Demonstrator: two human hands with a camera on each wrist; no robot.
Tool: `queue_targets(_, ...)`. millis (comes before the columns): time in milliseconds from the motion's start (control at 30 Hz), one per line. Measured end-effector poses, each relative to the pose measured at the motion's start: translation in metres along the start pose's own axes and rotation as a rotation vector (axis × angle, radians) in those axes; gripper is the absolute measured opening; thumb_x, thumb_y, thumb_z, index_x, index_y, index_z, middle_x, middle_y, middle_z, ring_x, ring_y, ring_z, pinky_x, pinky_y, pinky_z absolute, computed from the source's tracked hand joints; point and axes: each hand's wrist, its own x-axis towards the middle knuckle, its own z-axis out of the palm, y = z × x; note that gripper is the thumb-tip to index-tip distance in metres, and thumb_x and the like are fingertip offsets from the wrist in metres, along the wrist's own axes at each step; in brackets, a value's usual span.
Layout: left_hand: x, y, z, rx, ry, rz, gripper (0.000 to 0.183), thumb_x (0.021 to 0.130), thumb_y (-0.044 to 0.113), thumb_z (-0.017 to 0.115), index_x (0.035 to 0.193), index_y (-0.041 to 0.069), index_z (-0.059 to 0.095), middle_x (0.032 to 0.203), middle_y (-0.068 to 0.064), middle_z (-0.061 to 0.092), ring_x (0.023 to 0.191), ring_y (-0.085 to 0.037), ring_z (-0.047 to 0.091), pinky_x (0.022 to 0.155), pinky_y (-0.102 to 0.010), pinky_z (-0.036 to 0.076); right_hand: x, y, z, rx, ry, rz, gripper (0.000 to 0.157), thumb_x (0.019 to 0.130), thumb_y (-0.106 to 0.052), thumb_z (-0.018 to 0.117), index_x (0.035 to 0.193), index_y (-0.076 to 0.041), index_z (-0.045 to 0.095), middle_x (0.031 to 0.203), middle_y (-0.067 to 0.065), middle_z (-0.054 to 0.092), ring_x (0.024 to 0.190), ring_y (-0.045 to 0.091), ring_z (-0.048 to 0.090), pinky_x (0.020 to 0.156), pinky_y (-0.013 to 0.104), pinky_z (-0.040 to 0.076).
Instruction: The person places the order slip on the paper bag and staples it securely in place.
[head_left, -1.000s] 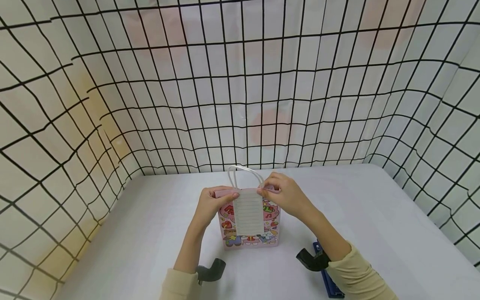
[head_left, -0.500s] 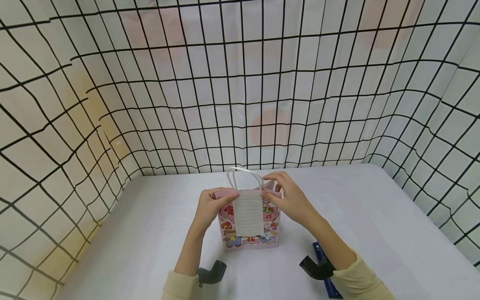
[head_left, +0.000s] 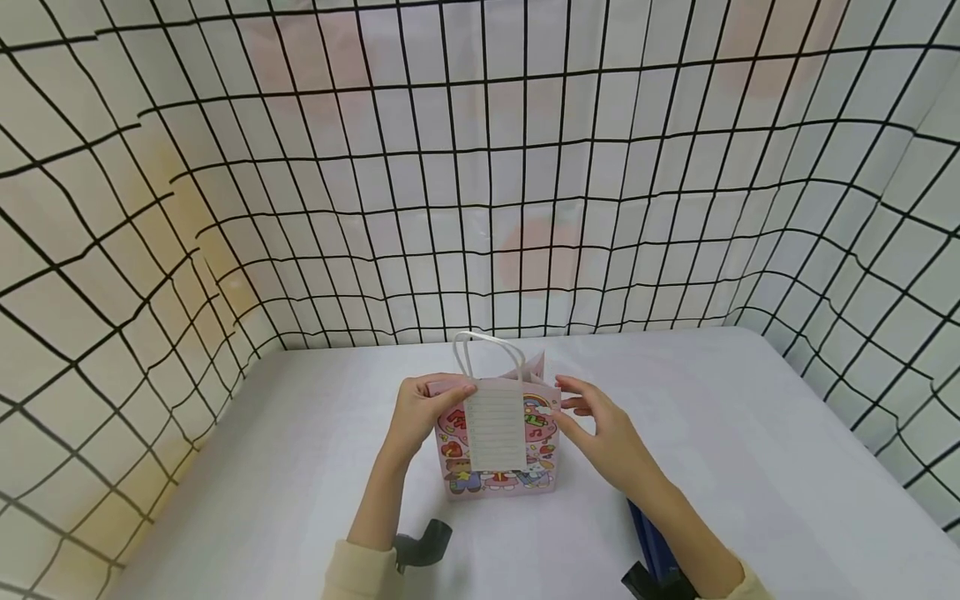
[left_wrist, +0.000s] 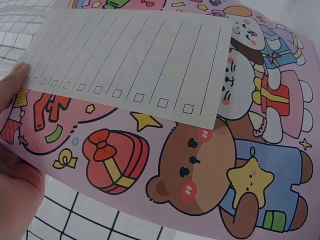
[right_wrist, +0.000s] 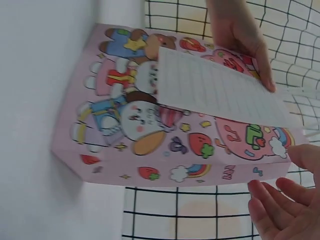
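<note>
A pink paper gift bag [head_left: 459, 454] with cartoon animals stands upright mid-table, its white handles [head_left: 491, 337] raised. Over its front hangs a lined checklist sheet [head_left: 497, 429], its top at the bag's upper rim. My left hand [head_left: 417, 412] pinches the sheet's upper left corner and the bag's rim together, thumb in front and fingers behind. In the left wrist view the sheet [left_wrist: 135, 65] stands slightly away from the printed face. My right hand [head_left: 609, 433] is spread at the bag's upper right corner, fingertips right at its side edge. In the right wrist view, those fingers [right_wrist: 272, 210] hold nothing.
A long dark blue object [head_left: 651, 533] lies on the white table [head_left: 285, 467], partly beneath my right forearm. Black wrist-worn pieces [head_left: 425, 543] stick out from the forearms. White walls with a black grid [head_left: 510, 175] enclose the table's back and sides.
My right hand has let go of the sheet and bag rim at the upper right and moved right and down to the bag's side. The left hand keeps its pinch.
</note>
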Motion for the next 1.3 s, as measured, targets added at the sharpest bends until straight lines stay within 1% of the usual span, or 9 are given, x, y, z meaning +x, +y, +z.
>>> queue_targets(200,0.0,0.0,-0.001,0.014,0.002,-0.02,0.025,0.081,0.019,0.067,0.093,-0.003,0.068,0.084,-0.012,0.071,0.069,-0.014,0.068,0.061,-0.026,0.053,-0.026,0.012,0.003,-0.02,0.041,0.091,0.039,0.092,-0.032,0.052,0.125,-0.01,0.05,0.123,0.005,0.057,0.109,0.023,0.052,0.091,0.046,0.044)
queue_targets(333,0.001,0.0,0.0,0.011,0.009,-0.034,0.024,0.081,0.019,0.068,0.092,-0.003,0.068,0.083,-0.009,0.072,0.069,-0.014,0.068,0.061,-0.026,0.053,-0.04,0.017,0.001,-0.068,0.071,0.157,0.035,0.092,-0.032,0.051,0.119,-0.01,0.056,0.118,0.004,0.061,0.104,0.02,0.055,0.088,0.043,0.045)
queue_targets(500,0.001,0.002,0.0,0.015,0.005,-0.03,0.025,0.081,0.017,0.068,0.093,-0.005,0.067,0.086,-0.017,0.07,0.068,-0.013,0.068,0.061,-0.025,0.053,-0.054,0.021,-0.004,-0.112,0.099,0.228,0.031,0.094,-0.029,0.049,0.116,-0.009,0.058,0.114,0.004,0.063,0.099,0.019,0.056,0.084,0.04,0.047)
queue_targets(600,0.001,0.003,0.0,0.022,-0.003,-0.031,0.026,0.081,0.017,0.067,0.094,-0.005,0.067,0.089,-0.021,0.069,0.069,-0.013,0.068,0.061,-0.024,0.053,-0.062,0.026,-0.008,-0.126,0.104,0.285,0.034,0.094,-0.031,0.047,0.118,-0.009,0.057,0.114,0.006,0.062,0.099,0.02,0.057,0.082,0.038,0.048)
queue_targets(767,0.0,0.004,-0.001,0.023,-0.006,-0.035,0.026,0.081,0.017,0.067,0.094,-0.006,0.066,0.089,-0.021,0.069,0.069,-0.013,0.067,0.062,-0.024,0.053,-0.074,0.037,-0.014,-0.156,0.122,0.396,0.036,0.094,-0.033,0.047,0.121,-0.01,0.056,0.113,0.007,0.062,0.097,0.02,0.056,0.08,0.031,0.048)
queue_targets(867,0.001,0.004,-0.001,0.021,-0.001,-0.033,0.026,0.081,0.017,0.067,0.094,-0.006,0.066,0.088,-0.021,0.069,0.068,-0.013,0.067,0.061,-0.024,0.052,-0.081,0.046,-0.016,-0.153,0.116,0.465,0.038,0.094,-0.03,0.046,0.125,-0.008,0.052,0.116,0.011,0.06,0.102,0.023,0.056,0.085,0.035,0.046)
queue_targets(1000,0.0,0.006,0.0,0.021,0.002,-0.039,0.025,0.081,0.016,0.067,0.093,-0.006,0.067,0.088,-0.022,0.069,0.067,-0.012,0.067,0.06,-0.024,0.052,-0.092,0.058,-0.018,-0.12,0.067,0.578,0.046,0.095,-0.033,0.044,0.131,-0.004,0.044,0.123,0.019,0.055,0.109,0.03,0.053,0.09,0.043,0.045)
queue_targets(1133,-0.001,0.007,0.0,0.018,0.004,-0.04,0.025,0.082,0.016,0.066,0.093,-0.006,0.067,0.089,-0.022,0.068,0.067,-0.013,0.067,0.06,-0.024,0.052,-0.102,0.067,-0.019,-0.109,0.049,0.652,0.055,0.094,-0.039,0.044,0.133,-0.002,0.039,0.127,0.022,0.049,0.111,0.033,0.052,0.088,0.04,0.047)
queue_targets(1300,0.0,0.006,0.0,0.024,0.003,-0.035,0.025,0.082,0.016,0.066,0.093,-0.006,0.067,0.089,-0.022,0.069,0.068,-0.013,0.067,0.06,-0.024,0.053,-0.109,0.076,-0.015,-0.117,0.031,0.711,0.064,0.09,-0.045,0.048,0.131,0.004,0.039,0.121,0.027,0.05,0.105,0.037,0.055,0.083,0.039,0.05)
